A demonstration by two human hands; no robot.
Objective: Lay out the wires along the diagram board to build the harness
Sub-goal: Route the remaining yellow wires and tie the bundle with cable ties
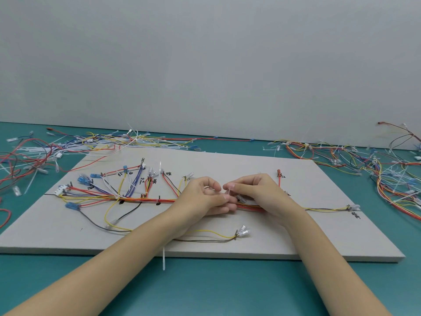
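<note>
- My left hand and right hand met over the middle of the flat grey diagram board, fingertips nearly touching.
- Both were pinching a thin translucent white zip tie standing up between them. Right thumb and forefinger had its top, left fingers curled round the lower part.
- Right under them ran the main bundle of red, orange and yellow wires, lying along the black line drawn across the board.
- Branches fanned off to the left, ending in blue plastic connectors and a white plug.
- A loose yellow and brown wire pair curved along the near side, ending in clear-sleeved terminals.
- Another white zip tie hung over the board's front edge onto the teal table.
- Messy piles of spare wires sat on the table, one at the back left and one on the right.
</note>
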